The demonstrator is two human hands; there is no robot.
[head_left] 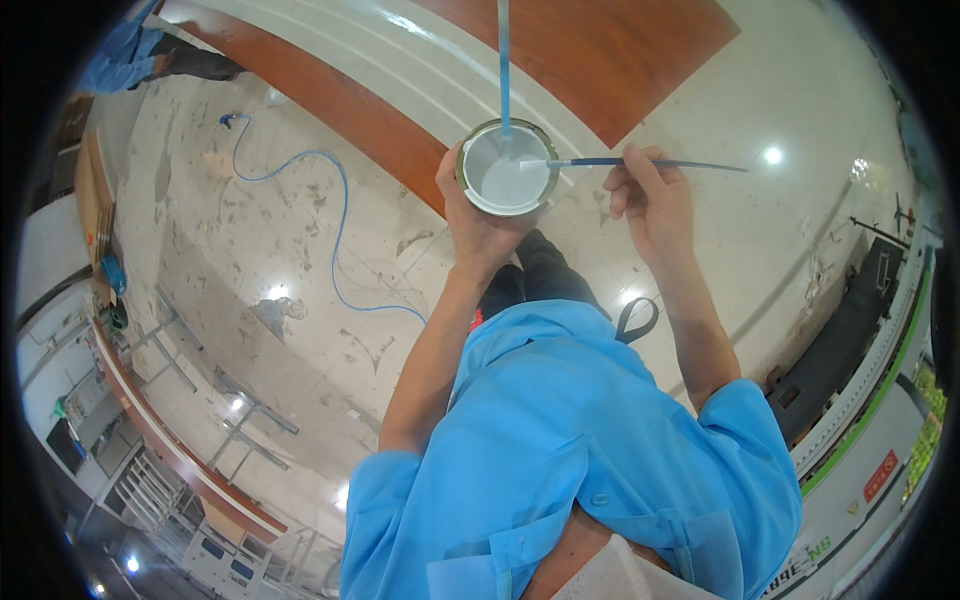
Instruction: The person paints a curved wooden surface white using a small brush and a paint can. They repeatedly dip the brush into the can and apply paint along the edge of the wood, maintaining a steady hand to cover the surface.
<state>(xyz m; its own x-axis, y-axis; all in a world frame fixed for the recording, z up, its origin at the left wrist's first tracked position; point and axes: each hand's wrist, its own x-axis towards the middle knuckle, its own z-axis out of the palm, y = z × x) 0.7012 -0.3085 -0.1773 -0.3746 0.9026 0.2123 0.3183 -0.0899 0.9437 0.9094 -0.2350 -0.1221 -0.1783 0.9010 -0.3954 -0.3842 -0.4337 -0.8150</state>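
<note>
My left hand (482, 228) is wrapped round a round can (486, 168), white inside with a greenish-gold rim, held up in front of my chest. White paint appears to lie in the can. Between the thumb and fingers of my right hand (652, 198) is a slim paintbrush (610, 162) with a dark blue, tapering handle. Its pale bristles hang over the can's inside at the right rim; whether they touch the paint I cannot tell. A narrow blue-grey strip (504, 65) runs from the top edge of view down to the can's mouth.
Ahead lie a white ribbed panel (400, 45) and reddish-brown wooden boards (600, 55). A blue hose (342, 215) snakes over the tiled floor at left. Metal frames (240, 435) stand at lower left, a white-and-green machine (860, 480) at right. Another person's blue sleeve (120, 55) shows at upper left.
</note>
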